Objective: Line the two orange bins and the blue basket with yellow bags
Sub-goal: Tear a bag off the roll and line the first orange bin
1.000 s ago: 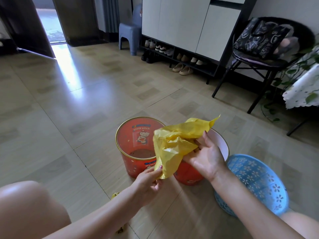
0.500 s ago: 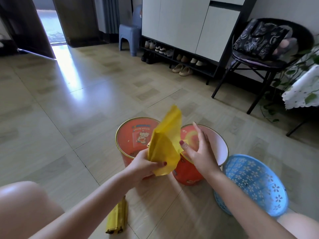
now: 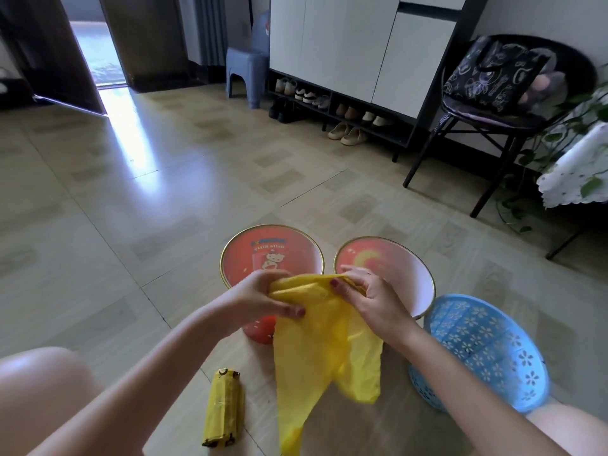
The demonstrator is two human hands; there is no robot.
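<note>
Two orange bins stand side by side on the floor: the left bin (image 3: pixel 269 251) with a cartoon print inside, and the right bin (image 3: pixel 391 261) with a pale inner wall. A blue perforated basket (image 3: pixel 483 350) sits to their right. My left hand (image 3: pixel 260 297) and my right hand (image 3: pixel 368 294) both pinch the top edge of a yellow bag (image 3: pixel 322 350), which hangs down in front of the bins. A roll of yellow bags (image 3: pixel 223 409) lies on the floor near my left knee.
A shoe cabinet (image 3: pixel 355 60) with shoes under it stands at the back, beside a blue stool (image 3: pixel 245 70). A black chair (image 3: pixel 506 93) with a bag is at the right, next to a plant and a cloth-covered table (image 3: pixel 579 172). An open door is far left.
The bag was crumpled and raised in my left hand; now both hands grip its top edge and it hangs unfolded downward. The roll on the floor has come into full view.
</note>
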